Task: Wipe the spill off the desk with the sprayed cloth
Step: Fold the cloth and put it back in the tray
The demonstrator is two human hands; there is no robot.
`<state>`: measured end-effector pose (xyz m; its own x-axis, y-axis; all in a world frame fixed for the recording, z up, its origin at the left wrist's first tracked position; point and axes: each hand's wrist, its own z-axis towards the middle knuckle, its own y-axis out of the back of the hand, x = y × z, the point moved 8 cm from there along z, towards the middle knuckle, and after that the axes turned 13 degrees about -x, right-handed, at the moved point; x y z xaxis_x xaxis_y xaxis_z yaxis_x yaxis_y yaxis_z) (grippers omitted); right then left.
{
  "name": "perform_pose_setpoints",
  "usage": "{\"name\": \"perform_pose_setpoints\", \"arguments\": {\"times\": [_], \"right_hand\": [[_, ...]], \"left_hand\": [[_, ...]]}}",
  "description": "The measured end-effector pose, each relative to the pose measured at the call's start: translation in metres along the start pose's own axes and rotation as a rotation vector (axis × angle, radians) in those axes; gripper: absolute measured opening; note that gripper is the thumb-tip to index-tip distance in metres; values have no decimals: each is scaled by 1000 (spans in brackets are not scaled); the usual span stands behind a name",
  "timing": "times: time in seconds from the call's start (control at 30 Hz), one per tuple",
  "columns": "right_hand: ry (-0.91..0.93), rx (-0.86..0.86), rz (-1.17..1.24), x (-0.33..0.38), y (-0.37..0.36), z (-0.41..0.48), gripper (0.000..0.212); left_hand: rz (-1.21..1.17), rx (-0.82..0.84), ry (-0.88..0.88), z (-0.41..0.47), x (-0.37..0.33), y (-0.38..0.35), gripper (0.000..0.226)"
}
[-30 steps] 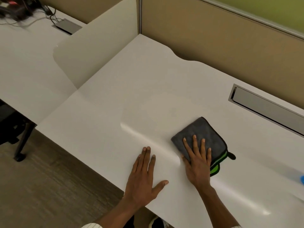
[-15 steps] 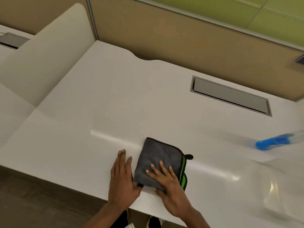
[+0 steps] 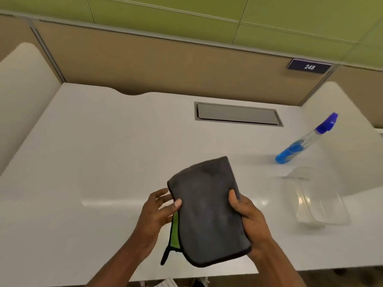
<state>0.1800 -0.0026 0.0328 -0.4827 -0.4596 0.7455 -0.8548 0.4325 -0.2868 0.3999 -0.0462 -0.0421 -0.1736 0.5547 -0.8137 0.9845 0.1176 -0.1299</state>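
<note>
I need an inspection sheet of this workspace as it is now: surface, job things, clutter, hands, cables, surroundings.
Surface: white desk, no spill visible.
Job's things: folded grey cloth with green underside, lifted off the desk.
Clutter: blue spray bottle standing at right; clear plastic container nearer.
Hands: left hand and right hand grip the cloth's opposite edges.
Cables: nothing seen; cable hatch closed.
Surroundings: tan partition, sign 248.
</note>
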Motion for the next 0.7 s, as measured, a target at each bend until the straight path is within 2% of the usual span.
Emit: {"name": "perform_pose_setpoints", "arguments": {"times": [0.03,0.1,0.17,0.27,0.37,0.53,0.63,0.7], "right_hand": [[-1,3,78,6,1,-3,62],[26,-3,179,18,4,-7,63],[70,-67,189,25,14,-10,52],[105,-204,92,25,37,-16,32],[131,-311,3,19,59,-22,29],[224,-221,-292,16,69,-29,29],[295,-188,-490,26,78,-26,31],[405,-164,-520,41,83,-27,33]], "left_hand": [[-48,91,67,-2,-3,-10,107],[-102,265,172,-12,-6,-29,81],[-127,371,217,-21,-9,-41,65],[-147,343,192,-18,-12,-46,59],[-18,281,84,-14,-18,-45,65],[237,273,-59,-9,-22,-47,60],[269,273,-111,-7,-31,-50,56],[231,304,-205,-8,-47,-54,53]]}}
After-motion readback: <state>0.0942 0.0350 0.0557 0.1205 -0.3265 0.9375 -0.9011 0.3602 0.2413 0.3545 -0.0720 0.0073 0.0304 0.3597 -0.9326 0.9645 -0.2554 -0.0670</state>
